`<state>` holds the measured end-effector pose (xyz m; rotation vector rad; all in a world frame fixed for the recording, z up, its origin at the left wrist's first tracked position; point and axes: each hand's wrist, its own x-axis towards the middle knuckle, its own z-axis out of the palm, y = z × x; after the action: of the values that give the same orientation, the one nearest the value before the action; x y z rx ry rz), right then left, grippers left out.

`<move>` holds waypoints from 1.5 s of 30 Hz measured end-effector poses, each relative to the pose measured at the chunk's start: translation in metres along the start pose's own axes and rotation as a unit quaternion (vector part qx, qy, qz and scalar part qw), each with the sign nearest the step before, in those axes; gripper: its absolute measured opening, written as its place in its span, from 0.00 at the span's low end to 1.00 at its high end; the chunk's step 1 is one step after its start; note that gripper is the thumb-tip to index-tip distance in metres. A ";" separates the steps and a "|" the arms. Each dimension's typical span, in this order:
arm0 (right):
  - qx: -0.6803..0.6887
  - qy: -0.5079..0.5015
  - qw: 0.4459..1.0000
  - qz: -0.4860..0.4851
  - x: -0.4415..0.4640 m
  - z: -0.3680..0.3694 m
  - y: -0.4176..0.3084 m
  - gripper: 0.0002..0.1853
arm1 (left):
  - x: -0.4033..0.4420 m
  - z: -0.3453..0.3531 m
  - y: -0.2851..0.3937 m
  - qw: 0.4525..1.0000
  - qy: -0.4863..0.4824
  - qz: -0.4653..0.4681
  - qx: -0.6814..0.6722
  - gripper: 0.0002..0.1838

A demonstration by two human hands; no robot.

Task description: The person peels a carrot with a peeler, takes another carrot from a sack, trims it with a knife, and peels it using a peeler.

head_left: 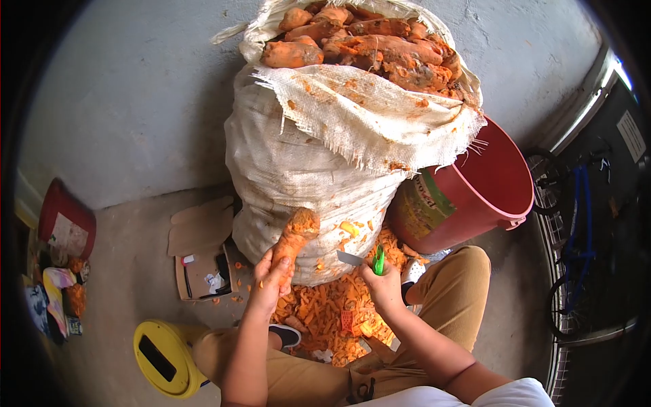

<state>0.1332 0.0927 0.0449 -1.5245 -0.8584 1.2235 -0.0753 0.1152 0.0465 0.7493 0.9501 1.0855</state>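
My left hand point(271, 279) is wrapped around the lower part of a large carrot point(294, 239), which tilts up with its thick, brownish end at the top. In my right hand point(381, 283) is a knife point(378, 260) with a bright green handle. Its short blade points left toward the carrot, with a gap between them. Below both hands, a heap of orange peelings point(332, 305) covers the floor between my feet. Behind the carrot stands a tall white woven sack point(305, 149), its top folded down, filled with unwashed carrots point(386, 51).
A red bucket point(498, 169) leans beside the sack on the right. On the left are a cardboard box point(203, 271) with small items, a yellow container point(166, 359) and a dark red bin point(66, 220). A blue bicycle point(582, 224) stands at far right.
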 end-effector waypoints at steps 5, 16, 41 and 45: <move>-0.223 -0.040 0.969 -0.097 0.006 0.000 0.033 0.09 | -0.006 -0.011 0.013 0.999 0.029 0.036 -0.021 0.13; -0.577 -0.276 0.768 -0.045 0.031 0.013 0.151 0.23 | -0.015 -0.030 0.024 0.996 0.041 0.059 -0.050 0.11; -0.514 -0.281 0.806 0.087 0.029 0.090 0.221 0.26 | -0.041 -0.065 0.054 0.973 0.145 0.127 -0.127 0.11; -0.469 -0.276 0.832 0.106 0.026 0.122 0.215 0.28 | -0.049 -0.080 0.059 0.963 0.185 0.145 -0.135 0.11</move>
<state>0.0122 0.0854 -0.1723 -2.0861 -1.9230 1.5374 -0.1790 0.0902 0.0771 0.4748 0.9948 1.6177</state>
